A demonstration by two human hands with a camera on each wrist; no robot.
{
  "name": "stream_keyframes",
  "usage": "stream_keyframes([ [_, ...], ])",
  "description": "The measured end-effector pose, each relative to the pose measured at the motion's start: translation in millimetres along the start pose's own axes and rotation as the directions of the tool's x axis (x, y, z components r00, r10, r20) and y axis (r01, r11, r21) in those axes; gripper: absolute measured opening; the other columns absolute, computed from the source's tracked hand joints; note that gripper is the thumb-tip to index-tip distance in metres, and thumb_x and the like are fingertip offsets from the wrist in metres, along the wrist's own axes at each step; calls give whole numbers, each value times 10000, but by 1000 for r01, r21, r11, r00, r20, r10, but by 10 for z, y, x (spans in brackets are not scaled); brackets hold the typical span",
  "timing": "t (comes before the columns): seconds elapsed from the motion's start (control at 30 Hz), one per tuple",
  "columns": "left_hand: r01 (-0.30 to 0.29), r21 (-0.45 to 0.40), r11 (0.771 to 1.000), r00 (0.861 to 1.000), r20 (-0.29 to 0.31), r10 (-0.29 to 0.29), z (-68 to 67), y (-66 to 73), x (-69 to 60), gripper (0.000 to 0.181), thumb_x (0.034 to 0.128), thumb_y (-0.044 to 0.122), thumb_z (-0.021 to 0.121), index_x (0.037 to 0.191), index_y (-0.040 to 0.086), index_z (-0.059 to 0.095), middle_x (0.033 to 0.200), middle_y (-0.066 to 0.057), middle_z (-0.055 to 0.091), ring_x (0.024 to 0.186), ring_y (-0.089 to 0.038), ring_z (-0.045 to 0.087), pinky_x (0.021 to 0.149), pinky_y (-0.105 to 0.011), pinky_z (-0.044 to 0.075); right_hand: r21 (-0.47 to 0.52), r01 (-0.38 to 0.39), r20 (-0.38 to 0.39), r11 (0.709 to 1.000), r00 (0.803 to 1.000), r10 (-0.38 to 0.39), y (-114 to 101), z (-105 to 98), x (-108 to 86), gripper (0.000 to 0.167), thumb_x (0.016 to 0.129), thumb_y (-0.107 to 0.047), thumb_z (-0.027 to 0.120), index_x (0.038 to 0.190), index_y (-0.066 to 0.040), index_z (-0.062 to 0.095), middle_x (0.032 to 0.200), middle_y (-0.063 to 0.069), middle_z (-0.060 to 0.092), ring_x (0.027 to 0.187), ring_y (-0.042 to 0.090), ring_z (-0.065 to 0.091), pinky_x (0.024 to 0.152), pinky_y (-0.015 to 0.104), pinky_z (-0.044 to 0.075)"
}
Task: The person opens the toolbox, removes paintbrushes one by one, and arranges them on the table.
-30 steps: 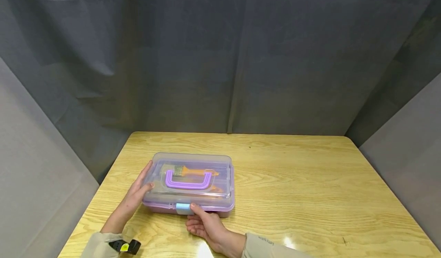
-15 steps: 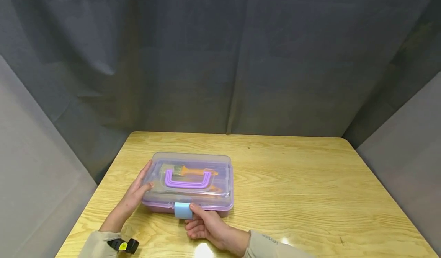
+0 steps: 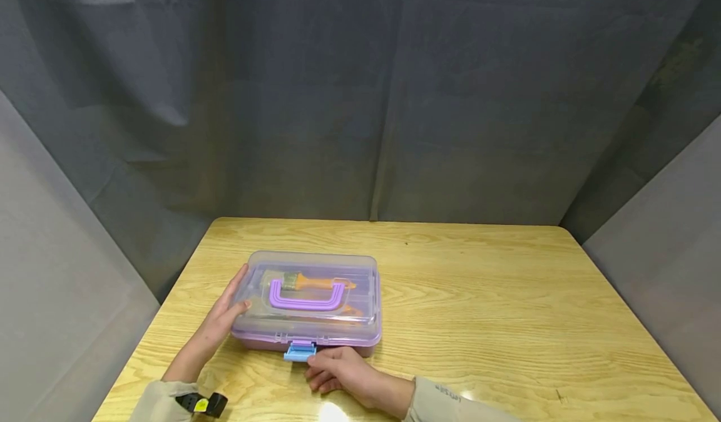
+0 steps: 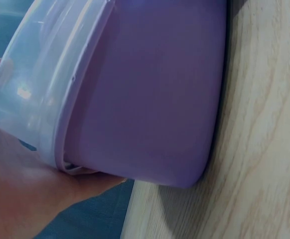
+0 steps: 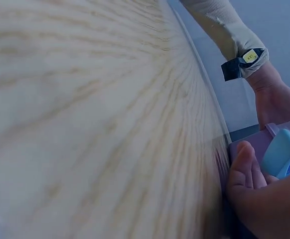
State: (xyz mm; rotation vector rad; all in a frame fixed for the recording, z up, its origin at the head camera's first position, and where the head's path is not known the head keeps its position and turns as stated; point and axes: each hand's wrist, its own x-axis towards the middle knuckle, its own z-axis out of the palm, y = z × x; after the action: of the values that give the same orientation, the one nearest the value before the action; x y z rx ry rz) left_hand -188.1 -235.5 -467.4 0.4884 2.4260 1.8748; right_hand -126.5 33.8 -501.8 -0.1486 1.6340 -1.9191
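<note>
A storage box (image 3: pixel 360 340) with a purple base and clear lid lies on the table, lid down. Its purple handle (image 3: pixel 306 305) is folded flat. Through the lid I see a paintbrush (image 3: pixel 315 281) with an orange handle, and more orange shapes below it. My left hand (image 3: pixel 211 328) holds the box's left side, thumb on the lid, fingers along the side wall (image 4: pixel 150 99). At the front, the light-blue latch (image 3: pixel 300 352) is swung outward from the lid. My right hand (image 3: pixel 349 372) pinches its right edge, the other fingers curled beneath. The lid rim (image 4: pixel 70 99) shows close up in the left wrist view.
The wood-grain table (image 3: pixel 479 303) extends right of the box. A dark grey curtain (image 3: pixel 304 109) hangs behind it, with light grey panels (image 3: pixel 62 272) on both sides. A black band (image 3: pixel 201 403) circles the left wrist.
The blue latch has swung from lying against the box front to sticking outward, drawn by my right thumb and fingers. My right hand has shifted slightly down; my left hand and the box stay in place.
</note>
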Motion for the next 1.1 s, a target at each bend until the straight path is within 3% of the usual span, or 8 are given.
stream_keyframes([
  [0.27,-10,-2,1000,1000,7,10,-4,-4,11,675,954,87,452,1528,95,96,1570,-180,3,1404,-402,-79,1035,-688,-63,-282,111,82,953,992,-91,-65,-160,-200,413,946,-179,569,1240,110,537,963,135,676,798,205,651,676,319,567],
  [0.47,-1,-10,1000,1000,23,1,-21,-36,-9,669,968,107,446,1529,99,83,1572,-167,-14,1404,-389,-91,1039,-680,-71,-609,331,184,721,943,-277,-285,-394,-466,395,940,-198,579,1247,50,568,1050,58,669,891,49,609,744,211,525],
  [0.6,18,-1,1000,999,27,-18,-30,-45,-24,663,977,138,444,1532,120,82,1577,-143,-20,1408,-375,-99,1037,-682,-76,-707,414,189,572,892,-411,-443,-533,-584,288,943,-184,583,1133,25,641,971,3,684,836,29,612,708,207,533],
  [0.7,16,1,1000,999,29,-16,-33,-46,-27,662,977,144,443,1532,121,83,1577,-142,-22,1408,-379,-102,1031,-690,-77,-761,438,117,479,819,-562,-525,-630,-603,142,911,-155,635,985,-47,691,871,-69,677,757,23,603,652,213,535],
  [0.8,15,-3,1000,999,32,-15,-36,-44,-27,664,977,144,442,1532,121,77,1577,-142,-28,1407,-379,-106,1029,-690,-82,-804,407,-1,433,727,-686,-561,-718,-570,102,839,-125,720,926,-105,671,832,-95,641,720,54,588,595,225,523],
  [0.87,14,-9,1000,999,35,-14,-39,-45,-26,667,978,140,441,1532,120,69,1577,-140,-35,1406,-377,-113,1030,-686,-87,-816,374,-61,441,703,-709,-556,-776,-528,226,809,-128,750,1006,-92,644,918,-59,630,783,91,584,616,246,527],
  [0.97,27,-26,999,999,44,-26,-41,-39,-36,686,982,144,441,1532,120,31,1575,-141,-66,1402,-373,-133,1034,-677,-97,-813,337,-77,475,745,-662,-504,-844,-471,517,842,-187,723,1282,-19,511,1205,60,555,1002,184,561,758,326,539],
  [1.1,73,-58,996,995,71,-68,-50,-39,-59,737,987,167,441,1520,105,-64,1563,-142,-145,1393,-358,-180,1044,-652,-114,-848,303,-10,435,811,-584,-402,-860,-433,707,950,-291,572,1480,15,219,1486,167,302,1271,275,411,984,439,434],
])
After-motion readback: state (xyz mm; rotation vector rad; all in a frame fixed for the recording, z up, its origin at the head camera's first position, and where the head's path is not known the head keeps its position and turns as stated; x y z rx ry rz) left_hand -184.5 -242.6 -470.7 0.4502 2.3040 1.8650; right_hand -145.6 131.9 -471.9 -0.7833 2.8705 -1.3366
